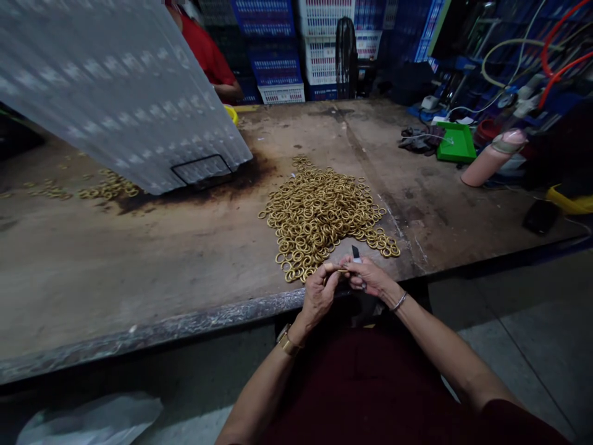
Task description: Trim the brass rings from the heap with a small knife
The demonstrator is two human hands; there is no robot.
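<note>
My left hand [321, 287] is closed at the table's front edge, pinching a brass-coloured ring [341, 270] that shows only in part between my fingertips. My right hand [370, 277] meets it there, fingers wrapped round a utility knife [356, 254] with a dark blade tip pointing up and away from me. Its fingertips also come close to the ring; whether they touch it I cannot tell. Just beyond both hands spreads a heap of similar rings [324, 210] on the worn wooden table [185, 247].
A tilted grey translucent panel [139, 93] stands at the left, with more loose rings [109, 186] beside its base. Toward the right are a green tray [456, 142], a pink bottle [493, 158] and hoses. Behind are a fan [346, 55], stacked crates [278, 68] and a person in red [206, 52].
</note>
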